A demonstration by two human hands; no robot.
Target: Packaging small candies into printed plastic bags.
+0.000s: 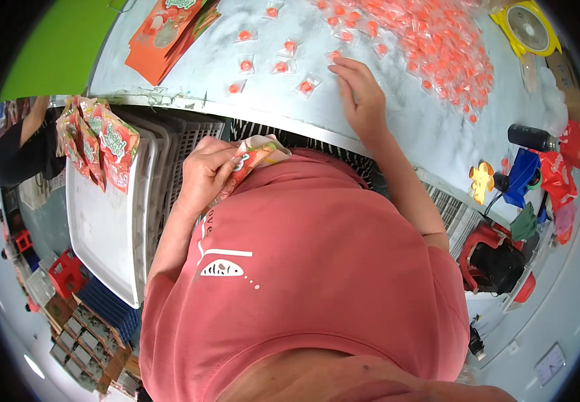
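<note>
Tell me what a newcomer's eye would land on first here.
First, the big heap of wrapped orange candies spread over the pale table at the upper right, with the right hand resting on loose pieces at its edge. Next, the left hand holding a printed pouch against the pink shirt.

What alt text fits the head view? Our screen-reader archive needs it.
The left hand holds an open printed foil pouch at the chest while the right hand touches small clear-wrapped orange candies scattered on a pale worktable. A large candy pile lies beyond.
</note>
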